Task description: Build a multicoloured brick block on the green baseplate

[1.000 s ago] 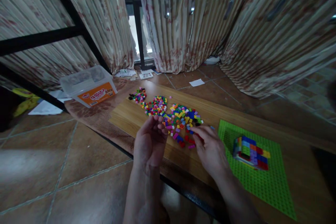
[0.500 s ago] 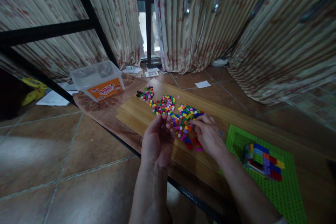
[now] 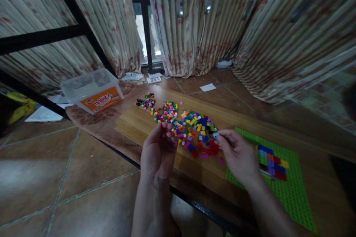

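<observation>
My right hand (image 3: 240, 155) pinches a light blue building brick (image 3: 216, 136) between thumb and fingertips, just right of the loose pile. My left hand (image 3: 160, 148) is palm up at the near side of the pile, its fingers loosely curled and apart, with nothing visible on the palm. Loose coloured bricks (image 3: 198, 120) lie spread over the wooden board (image 3: 133, 120). Right of my right hand is a green baseplate (image 3: 299, 196), bearing a multicoloured brick build (image 3: 271, 163); my forearm covers part of the plate.
A clear plastic box (image 3: 91, 87) with an orange label stands at the far left on the brown cloth (image 3: 83, 114). Behind the board hang striped curtains (image 3: 189, 37). Papers (image 3: 208, 87) lie on the tiled floor (image 3: 36, 170), and a dark metal frame (image 3: 80, 11) crosses the upper left.
My right hand has come out of the brick pile toward the right, now with a light blue brick. My left hand keeps its pose. The view has shifted a little right.
</observation>
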`<state>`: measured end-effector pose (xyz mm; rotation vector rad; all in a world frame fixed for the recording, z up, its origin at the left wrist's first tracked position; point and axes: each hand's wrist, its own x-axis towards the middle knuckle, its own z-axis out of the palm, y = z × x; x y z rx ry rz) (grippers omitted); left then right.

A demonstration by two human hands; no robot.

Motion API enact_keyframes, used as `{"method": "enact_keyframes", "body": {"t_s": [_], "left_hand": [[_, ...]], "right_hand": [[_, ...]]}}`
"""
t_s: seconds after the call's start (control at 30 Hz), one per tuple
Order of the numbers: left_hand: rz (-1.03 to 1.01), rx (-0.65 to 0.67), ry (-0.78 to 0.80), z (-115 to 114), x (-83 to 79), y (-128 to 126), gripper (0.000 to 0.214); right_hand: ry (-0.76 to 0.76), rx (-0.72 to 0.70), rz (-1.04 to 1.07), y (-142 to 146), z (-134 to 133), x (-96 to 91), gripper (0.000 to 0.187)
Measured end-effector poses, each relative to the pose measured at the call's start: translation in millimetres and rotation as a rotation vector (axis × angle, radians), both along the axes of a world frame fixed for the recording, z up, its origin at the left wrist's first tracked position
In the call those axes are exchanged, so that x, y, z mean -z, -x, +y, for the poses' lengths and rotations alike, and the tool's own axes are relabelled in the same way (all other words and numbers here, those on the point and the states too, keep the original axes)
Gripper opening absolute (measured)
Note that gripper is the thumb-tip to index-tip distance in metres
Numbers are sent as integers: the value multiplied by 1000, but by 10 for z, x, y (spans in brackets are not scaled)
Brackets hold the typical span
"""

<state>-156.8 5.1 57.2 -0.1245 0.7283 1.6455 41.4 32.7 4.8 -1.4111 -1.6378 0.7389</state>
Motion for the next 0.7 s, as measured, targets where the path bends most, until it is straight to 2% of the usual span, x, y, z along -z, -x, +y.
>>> {"method": "enact_keyframes", "body": {"t_s": [0.17, 0.33, 0.43, 0.6, 0.7], "left_hand": [[43, 22, 20, 23, -4, -43, 23], [81, 38, 39, 53, 7, -107, 26], [113, 40, 45, 80, 17, -163, 25], [151, 58, 57, 114, 31, -281, 26], [177, 87, 52, 127, 41, -366, 26]], "right_hand": [[166, 114, 457, -308, -272, -136, 21], [150, 243, 720, -680, -363, -170, 19], [92, 324, 734, -930, -358, -225, 24], [10, 503, 615, -1355, -368, -275, 25], [42, 496, 476, -1507, -391, -211, 24]]}}
